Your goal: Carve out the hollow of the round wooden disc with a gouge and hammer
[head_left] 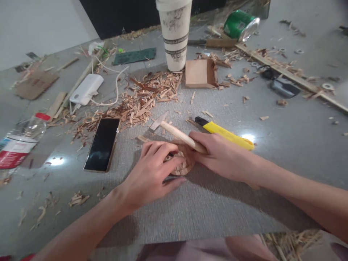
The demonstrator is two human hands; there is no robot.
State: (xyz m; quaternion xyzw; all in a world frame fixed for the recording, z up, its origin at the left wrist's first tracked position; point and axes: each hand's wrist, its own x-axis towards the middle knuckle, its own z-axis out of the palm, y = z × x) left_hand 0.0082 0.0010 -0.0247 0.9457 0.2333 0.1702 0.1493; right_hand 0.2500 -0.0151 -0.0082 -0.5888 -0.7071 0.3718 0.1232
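A round carved wooden piece point(182, 169) lies on the grey table, partly hidden under my fingers. My left hand point(157, 168) rests over its left side, fingers curved onto it and the thumb stretched along its near edge. In my right hand point(217, 152) is a small hammer point(178, 133), gripped by its wooden handle, with the metal head pointing up and left above the table. Just beyond my right hand lies a yellow utility knife point(228, 135) with a black end.
A phone point(102, 145) lies left of my left hand. Beyond are wood shavings point(144, 98), a tall paper cup point(175, 36), a small open box point(200, 73), a white charger point(86, 90) and a green can point(240, 25). A bottle point(21, 145) lies far left.
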